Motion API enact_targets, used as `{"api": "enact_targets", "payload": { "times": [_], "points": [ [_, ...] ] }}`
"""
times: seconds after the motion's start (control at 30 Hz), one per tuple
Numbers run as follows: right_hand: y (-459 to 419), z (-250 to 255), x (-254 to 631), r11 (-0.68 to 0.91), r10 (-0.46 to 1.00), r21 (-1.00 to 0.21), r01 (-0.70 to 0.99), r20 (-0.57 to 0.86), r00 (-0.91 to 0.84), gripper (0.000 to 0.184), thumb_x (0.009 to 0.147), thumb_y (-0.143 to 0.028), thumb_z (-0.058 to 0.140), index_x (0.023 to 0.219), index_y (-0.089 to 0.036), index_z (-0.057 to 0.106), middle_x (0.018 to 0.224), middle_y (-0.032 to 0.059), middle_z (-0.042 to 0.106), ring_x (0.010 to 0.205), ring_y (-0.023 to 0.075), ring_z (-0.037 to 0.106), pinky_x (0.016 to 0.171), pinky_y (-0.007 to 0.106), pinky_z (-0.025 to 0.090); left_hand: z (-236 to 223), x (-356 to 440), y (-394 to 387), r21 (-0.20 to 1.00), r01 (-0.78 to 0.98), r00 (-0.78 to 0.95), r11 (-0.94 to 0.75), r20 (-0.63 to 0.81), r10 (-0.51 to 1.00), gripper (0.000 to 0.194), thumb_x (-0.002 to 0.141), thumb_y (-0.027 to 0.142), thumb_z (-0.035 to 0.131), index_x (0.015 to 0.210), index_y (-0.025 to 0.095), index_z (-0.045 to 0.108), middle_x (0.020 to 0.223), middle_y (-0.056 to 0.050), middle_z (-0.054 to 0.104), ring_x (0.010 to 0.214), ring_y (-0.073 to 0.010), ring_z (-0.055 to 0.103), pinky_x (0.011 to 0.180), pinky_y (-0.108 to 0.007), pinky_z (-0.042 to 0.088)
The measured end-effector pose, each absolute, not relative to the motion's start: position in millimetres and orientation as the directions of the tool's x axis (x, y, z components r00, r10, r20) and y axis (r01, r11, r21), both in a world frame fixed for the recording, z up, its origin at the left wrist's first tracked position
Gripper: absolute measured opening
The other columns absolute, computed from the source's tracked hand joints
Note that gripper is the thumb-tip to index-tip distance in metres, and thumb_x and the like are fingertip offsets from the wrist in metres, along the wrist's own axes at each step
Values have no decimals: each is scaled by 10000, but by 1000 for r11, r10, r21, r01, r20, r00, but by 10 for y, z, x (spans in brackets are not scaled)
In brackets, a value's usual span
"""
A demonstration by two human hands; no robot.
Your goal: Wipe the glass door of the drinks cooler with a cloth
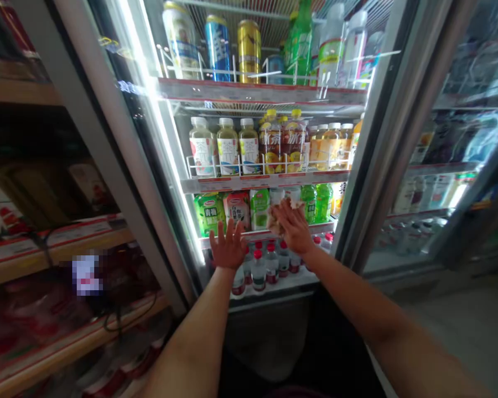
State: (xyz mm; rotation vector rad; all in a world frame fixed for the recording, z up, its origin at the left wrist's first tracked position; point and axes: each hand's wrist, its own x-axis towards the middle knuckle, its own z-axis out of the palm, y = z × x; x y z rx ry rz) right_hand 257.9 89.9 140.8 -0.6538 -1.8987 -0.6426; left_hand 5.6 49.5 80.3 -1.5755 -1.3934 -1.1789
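Observation:
My left hand (227, 249) is raised with its fingers spread, holding nothing. It appears to be against or just before the glass door (216, 185) of a lit drinks fridge, in front of the green and red tea bottles. My right hand (295, 228) presses a crumpled beige cloth (275, 222) flat toward the glass, its fingers stretched over it. Behind the cloth, part of the lower row of bottles is hidden. Whether my left fingertips touch the glass, I cannot tell.
Cans (249, 51) and bottles fill the upper shelf, with tea bottles (228, 146) below and red-capped water bottles (258, 271) at the bottom. Wooden shelves (120, 237) with packaged goods stand to the left. Another glass-fronted fridge (431, 190) stands at right.

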Motion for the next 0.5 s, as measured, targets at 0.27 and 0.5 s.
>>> {"api": "enact_targets", "payload": {
  "times": [0.27, 0.5],
  "points": [
    [882, 1509, 2629, 700, 103, 100, 707, 965, -239, 628, 1002, -105, 399, 1618, -220, 360, 1633, 154, 376, 1573, 305, 222, 1239, 604, 349, 829, 72, 467, 90, 981, -19, -172, 926, 377, 469, 989, 393, 500, 1425, 274, 623, 1524, -110, 544, 1550, -332, 285, 1279, -638, 118],
    [875, 1053, 2745, 733, 187, 113, 670, 914, -359, 542, 983, -111, 431, 1502, -214, 551, 1558, 169, 483, 1478, 347, 431, 1214, 662, 342, 822, 71, 477, 91, 981, -18, -174, 925, 380, 469, 988, 398, 488, 1419, 277, 630, 1521, -107, 545, 1554, -317, 271, 1291, -622, 80]
  ]
}}
